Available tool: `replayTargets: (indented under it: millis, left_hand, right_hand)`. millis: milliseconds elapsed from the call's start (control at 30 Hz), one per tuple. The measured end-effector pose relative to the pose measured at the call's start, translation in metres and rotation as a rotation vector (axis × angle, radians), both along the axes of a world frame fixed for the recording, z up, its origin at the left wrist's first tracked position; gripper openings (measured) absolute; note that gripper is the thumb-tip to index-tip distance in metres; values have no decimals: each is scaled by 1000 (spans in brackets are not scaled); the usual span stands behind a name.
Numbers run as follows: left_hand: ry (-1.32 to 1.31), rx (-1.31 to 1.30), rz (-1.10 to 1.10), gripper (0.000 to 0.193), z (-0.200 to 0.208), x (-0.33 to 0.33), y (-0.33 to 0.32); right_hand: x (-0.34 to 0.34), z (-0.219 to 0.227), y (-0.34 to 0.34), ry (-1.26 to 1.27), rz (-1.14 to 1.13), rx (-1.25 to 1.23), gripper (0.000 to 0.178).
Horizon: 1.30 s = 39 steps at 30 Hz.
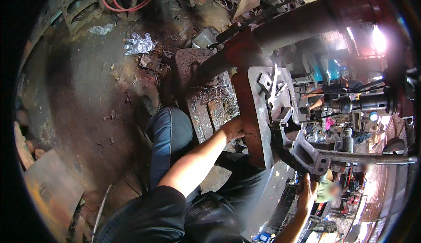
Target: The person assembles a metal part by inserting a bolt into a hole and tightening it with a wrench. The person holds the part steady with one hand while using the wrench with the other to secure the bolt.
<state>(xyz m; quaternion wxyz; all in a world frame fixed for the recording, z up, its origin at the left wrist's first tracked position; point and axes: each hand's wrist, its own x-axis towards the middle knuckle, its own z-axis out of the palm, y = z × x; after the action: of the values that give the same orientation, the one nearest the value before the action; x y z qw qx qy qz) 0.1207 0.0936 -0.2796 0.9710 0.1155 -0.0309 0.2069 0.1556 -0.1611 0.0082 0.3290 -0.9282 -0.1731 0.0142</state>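
Observation:
My left hand (233, 128) reaches to the underside of the drill press table (255, 124), its fingers curled. What they close on, if anything, is hidden. At the lower right, my right hand (308, 189) grips the end of a dark grey metal bracket (310, 155), which has an open frame and two holes near its end. The bracket extends from the top of the table. Beside it on the table lie a small metal block (265, 83) and a light metal bar (274, 85).
The machine's thick column (302, 21) rises to the upper right, near a spindle (344, 104). Metal shavings (223, 96) cover the base below the table. A crumpled silvery bag (139, 44) and red hose (127, 9) lie on the floor. Another person (326, 189) is in the background.

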Motion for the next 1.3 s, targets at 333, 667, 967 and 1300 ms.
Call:
replayTargets:
  millis: [333,667,967,1300]
  left_hand:
    - [130,62,-14,36,7,-12,1]
    - [217,8,-119,27,10,-14,8]
    - [45,-55,-102,38,-2,2,3]
    - [110,-73,-133,36,-37,21,-1]
  right_hand:
    - [-57,69,22,300,453,-637,22]
    - [-43,80,128,163,994,-513,32]
    - [6,43,200,-284,1028,-546,23]
    - [10,31,205,-312,1180,-555,27]
